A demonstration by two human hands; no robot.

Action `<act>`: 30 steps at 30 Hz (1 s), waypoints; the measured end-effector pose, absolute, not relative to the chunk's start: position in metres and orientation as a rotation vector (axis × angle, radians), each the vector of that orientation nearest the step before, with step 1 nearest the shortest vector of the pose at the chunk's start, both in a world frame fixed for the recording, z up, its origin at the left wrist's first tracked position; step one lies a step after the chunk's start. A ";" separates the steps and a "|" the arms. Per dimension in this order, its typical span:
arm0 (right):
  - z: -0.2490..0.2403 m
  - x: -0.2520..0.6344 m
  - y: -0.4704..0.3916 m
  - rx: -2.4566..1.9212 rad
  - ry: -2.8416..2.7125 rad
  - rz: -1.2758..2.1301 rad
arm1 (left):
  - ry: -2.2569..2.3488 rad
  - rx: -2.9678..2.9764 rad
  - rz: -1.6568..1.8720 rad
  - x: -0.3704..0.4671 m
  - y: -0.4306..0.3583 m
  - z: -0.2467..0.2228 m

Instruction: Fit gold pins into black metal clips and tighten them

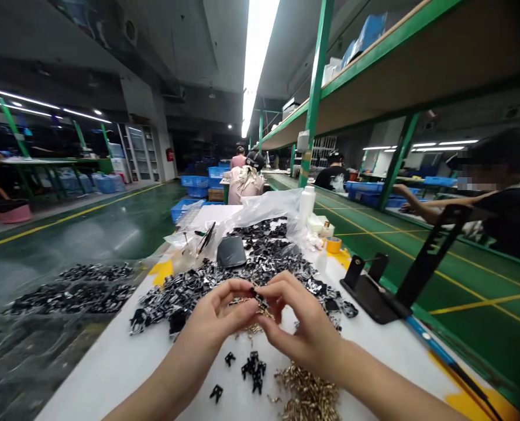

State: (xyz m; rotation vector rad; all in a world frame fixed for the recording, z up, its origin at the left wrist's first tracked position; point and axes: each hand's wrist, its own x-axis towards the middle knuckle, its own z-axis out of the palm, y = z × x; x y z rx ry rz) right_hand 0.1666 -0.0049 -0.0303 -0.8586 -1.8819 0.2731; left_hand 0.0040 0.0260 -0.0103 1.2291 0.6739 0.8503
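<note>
My left hand [218, 318] and my right hand [301, 318] meet above the white table [123, 356], and together they pinch a small black plastic part [255, 294] between the fingertips. Below them lie a few loose black parts [253, 368] and a pile of small brass metal pieces [307, 394]. More brass pieces [251, 330] sit just under my fingers. Behind the hands spreads a big heap of black parts [242, 263].
A black metal stand [386, 292] with a slanted arm stands at the right, with a blue-handled tool [435, 348] beside it. A white bottle [306, 203], yellow tape roll [333, 244] and clear plastic bags [268, 207] lie farther back. Other people work at neighbouring benches. A bag of black parts [75, 289] sits left.
</note>
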 end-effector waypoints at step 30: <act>-0.023 0.173 -0.012 -0.768 -1.936 0.150 | 0.409 2.395 1.676 -0.003 0.020 -0.016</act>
